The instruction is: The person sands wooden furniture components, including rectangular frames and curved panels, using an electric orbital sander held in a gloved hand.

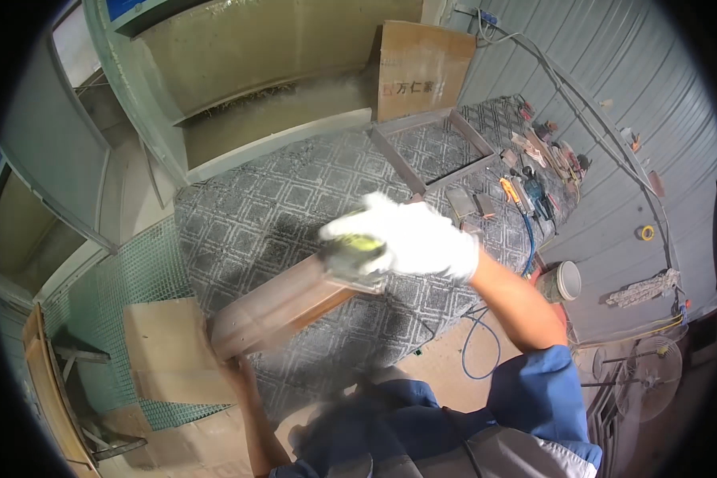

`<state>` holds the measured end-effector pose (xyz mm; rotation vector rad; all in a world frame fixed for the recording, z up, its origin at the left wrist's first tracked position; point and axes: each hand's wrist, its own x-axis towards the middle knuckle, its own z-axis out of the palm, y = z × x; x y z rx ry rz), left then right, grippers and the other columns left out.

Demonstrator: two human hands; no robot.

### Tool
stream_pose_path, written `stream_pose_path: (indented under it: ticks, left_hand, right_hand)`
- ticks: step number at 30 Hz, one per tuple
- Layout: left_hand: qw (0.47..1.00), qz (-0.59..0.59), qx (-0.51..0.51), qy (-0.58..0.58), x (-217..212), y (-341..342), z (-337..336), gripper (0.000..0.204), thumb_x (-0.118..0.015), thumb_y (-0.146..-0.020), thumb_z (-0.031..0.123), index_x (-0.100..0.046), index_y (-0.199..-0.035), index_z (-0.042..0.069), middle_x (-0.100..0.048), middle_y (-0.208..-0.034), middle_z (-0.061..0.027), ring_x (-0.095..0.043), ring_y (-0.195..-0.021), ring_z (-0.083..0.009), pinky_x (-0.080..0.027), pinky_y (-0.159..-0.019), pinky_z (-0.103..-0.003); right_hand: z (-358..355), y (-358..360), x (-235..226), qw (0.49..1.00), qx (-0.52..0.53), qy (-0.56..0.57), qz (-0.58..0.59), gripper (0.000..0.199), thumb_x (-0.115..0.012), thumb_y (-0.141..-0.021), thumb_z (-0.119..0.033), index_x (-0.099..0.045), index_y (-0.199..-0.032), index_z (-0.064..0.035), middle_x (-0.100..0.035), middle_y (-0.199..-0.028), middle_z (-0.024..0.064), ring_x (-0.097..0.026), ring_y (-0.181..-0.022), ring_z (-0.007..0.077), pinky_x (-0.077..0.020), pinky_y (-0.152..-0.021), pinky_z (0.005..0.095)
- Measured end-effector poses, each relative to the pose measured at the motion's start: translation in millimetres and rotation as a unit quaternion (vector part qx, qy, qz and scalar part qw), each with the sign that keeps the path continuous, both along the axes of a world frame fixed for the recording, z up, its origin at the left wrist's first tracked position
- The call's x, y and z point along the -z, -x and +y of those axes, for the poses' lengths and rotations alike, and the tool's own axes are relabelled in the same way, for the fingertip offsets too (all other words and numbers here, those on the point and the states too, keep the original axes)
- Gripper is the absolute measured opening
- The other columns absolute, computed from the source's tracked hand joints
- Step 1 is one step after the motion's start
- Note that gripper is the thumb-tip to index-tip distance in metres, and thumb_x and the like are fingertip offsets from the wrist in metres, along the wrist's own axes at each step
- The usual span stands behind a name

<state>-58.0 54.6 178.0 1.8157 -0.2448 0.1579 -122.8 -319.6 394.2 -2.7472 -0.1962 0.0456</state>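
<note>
- My left hand (234,371) is clamped on the wooden piece (272,306), best braced firmly.
- That piece sits over the patterned cloth (243,231).
- My gloved right hand (422,239) grips the sander (354,253); I'd keep it flat, pressing lightly.

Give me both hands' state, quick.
Left hand: holding the left end of the long brown piece, fingers mostly hidden.
Right hand: gloved, closed on a green-and-dark tool, blurred.
</note>
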Motion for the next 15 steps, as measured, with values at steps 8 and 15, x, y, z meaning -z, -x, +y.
stream_pose_path:
  ticks: [8, 15]
  left_hand:
    - [0.992, 0.057, -0.044, 0.104, 38, -18, 18, 0.063, -0.061, -0.101, 0.001, -0.037, -0.159, 0.001, -0.039, -0.162, -0.0191, -0.046, -0.145, -0.0337, -0.049, -0.113, -0.046]
    - [0.957, -0.083, -0.079, -0.267, -20, -6, 14, 0.071, -0.07, -0.09, -0.002, -0.048, -0.156, 0.009, -0.053, -0.151, -0.016, -0.053, -0.138, -0.0322, -0.043, -0.115, -0.041]
  right_hand:
    - [99, -65, 13, 0.963, -0.267, -0.024, -0.02, 0.055, -0.073, -0.085, -0.015, -0.066, -0.138, -0.0304, -0.058, -0.12, 0.0184, -0.073, -0.091, 0.0377, -0.0599, -0.079, 0.0447]
    - [-125, -6, 12, 0.975, -0.187, -0.118, -0.008, 0.058, -0.072, -0.086, -0.029, -0.063, -0.143, -0.0338, -0.058, -0.113, 0.0122, -0.068, -0.085, 0.0317, -0.0617, -0.078, 0.0382]
